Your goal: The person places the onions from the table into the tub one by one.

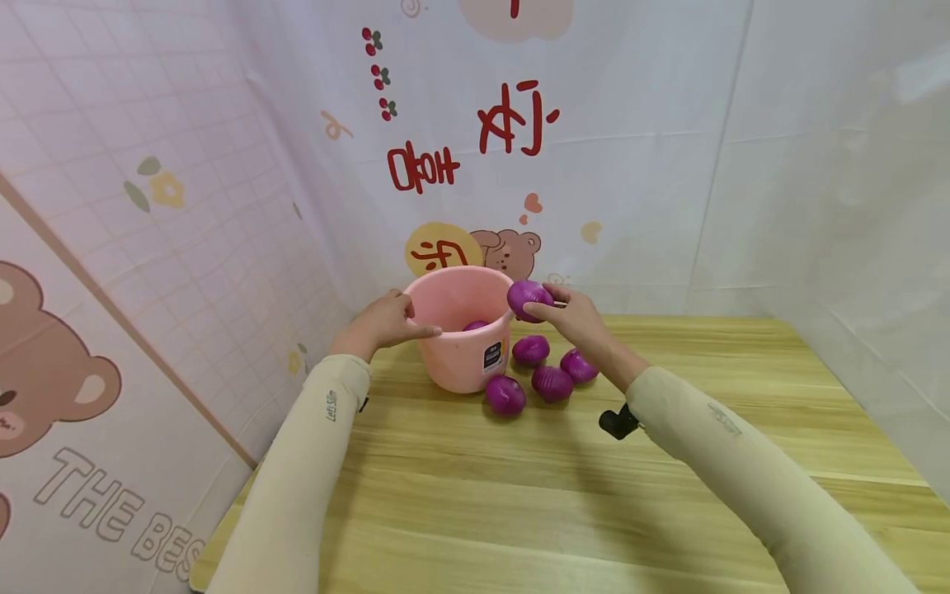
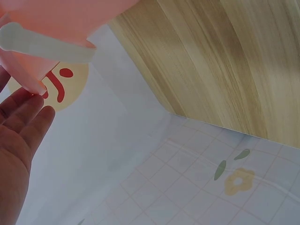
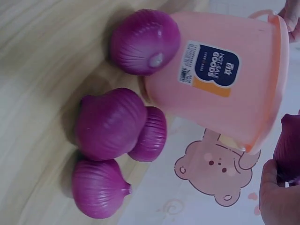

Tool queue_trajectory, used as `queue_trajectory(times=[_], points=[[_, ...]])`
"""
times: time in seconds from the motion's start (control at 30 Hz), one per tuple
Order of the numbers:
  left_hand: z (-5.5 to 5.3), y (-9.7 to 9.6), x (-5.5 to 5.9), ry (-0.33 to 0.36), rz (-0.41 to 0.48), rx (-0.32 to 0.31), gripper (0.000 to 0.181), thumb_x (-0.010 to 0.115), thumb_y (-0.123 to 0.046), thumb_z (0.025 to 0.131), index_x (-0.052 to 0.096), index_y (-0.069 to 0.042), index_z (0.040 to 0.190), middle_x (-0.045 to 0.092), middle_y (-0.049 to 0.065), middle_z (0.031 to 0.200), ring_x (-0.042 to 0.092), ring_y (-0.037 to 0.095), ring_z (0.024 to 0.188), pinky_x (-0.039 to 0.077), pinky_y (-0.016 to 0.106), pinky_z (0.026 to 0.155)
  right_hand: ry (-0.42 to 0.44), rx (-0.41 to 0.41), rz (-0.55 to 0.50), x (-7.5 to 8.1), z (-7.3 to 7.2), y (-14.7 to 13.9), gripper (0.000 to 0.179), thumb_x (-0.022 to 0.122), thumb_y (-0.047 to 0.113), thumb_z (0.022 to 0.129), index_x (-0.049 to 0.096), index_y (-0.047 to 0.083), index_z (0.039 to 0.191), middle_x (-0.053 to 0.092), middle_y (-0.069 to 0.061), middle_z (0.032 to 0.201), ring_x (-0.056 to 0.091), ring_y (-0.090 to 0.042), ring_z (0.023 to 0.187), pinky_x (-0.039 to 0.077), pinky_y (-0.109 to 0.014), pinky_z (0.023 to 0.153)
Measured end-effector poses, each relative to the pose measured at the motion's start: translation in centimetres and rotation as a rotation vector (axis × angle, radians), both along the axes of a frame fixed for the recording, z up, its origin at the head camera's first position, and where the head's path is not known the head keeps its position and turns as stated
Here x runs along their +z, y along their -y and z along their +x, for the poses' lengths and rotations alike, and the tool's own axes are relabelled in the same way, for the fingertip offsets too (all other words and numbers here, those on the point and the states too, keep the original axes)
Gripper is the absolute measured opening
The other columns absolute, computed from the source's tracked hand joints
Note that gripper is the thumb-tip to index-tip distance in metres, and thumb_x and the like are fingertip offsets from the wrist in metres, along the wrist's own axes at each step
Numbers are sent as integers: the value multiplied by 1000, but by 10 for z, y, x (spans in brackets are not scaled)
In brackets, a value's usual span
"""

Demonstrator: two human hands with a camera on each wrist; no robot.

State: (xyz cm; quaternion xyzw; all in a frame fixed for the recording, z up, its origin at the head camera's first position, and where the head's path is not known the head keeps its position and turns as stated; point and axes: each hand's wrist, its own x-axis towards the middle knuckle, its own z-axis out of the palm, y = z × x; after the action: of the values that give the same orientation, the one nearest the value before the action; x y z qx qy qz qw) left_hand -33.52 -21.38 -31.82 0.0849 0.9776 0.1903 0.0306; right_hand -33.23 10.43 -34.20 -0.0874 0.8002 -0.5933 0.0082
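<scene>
A pink bucket (image 1: 453, 363) with a dark-and-orange label (image 3: 217, 65) stands upright on the wooden table. My left hand (image 1: 386, 320) grips its rim on the left side, thumb along the front edge. In the left wrist view, fingertips (image 2: 42, 117) touch the rim near the white handle (image 2: 49, 46). My right hand (image 1: 582, 323) holds a purple onion (image 1: 527, 299) between thumb and fingers, level with the bucket's right rim. Inside the bucket, part of another onion (image 1: 475, 326) shows; the bottom is hidden.
Several purple onions lie on the table right of the bucket, the nearest one (image 1: 505, 395) close against its base. A printed white cloth (image 1: 638, 165) hangs behind the table (image 1: 475, 511), and a grid-patterned cloth (image 1: 185, 247) hangs along the left.
</scene>
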Motion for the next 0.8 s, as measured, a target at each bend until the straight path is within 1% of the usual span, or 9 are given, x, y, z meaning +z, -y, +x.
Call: queue_trajectory(times=[0.1,0.33,0.47,0.6,0.67,0.8], points=[[-1,0,-1,1,3,5,83,62,-71,62,52,-6,112,45,7,107,48,23,89,43,38,74,-12,-10,-7,5,-3,5,79,70,50,73,40,14,137,46,-3,131,40,-19,121,28,-43,101],[-2,1,-3,-13,-19,3,84,61,-74,61,52,-6,110,43,5,103,48,23,87,44,37,71,-39,-25,-16,12,-10,19,74,70,48,73,44,13,133,47,-3,125,41,-20,116,30,-42,98],[-2,1,-3,-13,-15,5,86,60,-75,60,52,-6,110,43,5,103,48,23,87,44,37,71,-28,-12,-38,14,-14,28,75,71,45,74,42,11,135,44,-6,126,42,-21,115,33,-41,97],[-2,1,-3,-16,-22,10,86,60,-76,59,52,-7,111,43,5,103,49,23,87,44,37,71,-15,-11,-57,14,-18,35,74,71,43,74,42,11,135,48,-6,126,45,-20,114,35,-39,96],[-2,1,-3,-16,-30,12,87,59,-76,59,52,-7,111,43,5,102,49,23,87,44,37,71,-10,-12,-55,14,-20,39,75,71,44,74,41,11,135,50,-6,127,46,-20,114,35,-39,96],[-3,1,-3,-19,-38,17,87,59,-77,59,53,-7,111,43,4,102,49,23,87,44,38,72,-18,-21,-39,13,-24,45,73,71,47,73,44,15,133,52,-4,123,47,-19,111,36,-39,96]])
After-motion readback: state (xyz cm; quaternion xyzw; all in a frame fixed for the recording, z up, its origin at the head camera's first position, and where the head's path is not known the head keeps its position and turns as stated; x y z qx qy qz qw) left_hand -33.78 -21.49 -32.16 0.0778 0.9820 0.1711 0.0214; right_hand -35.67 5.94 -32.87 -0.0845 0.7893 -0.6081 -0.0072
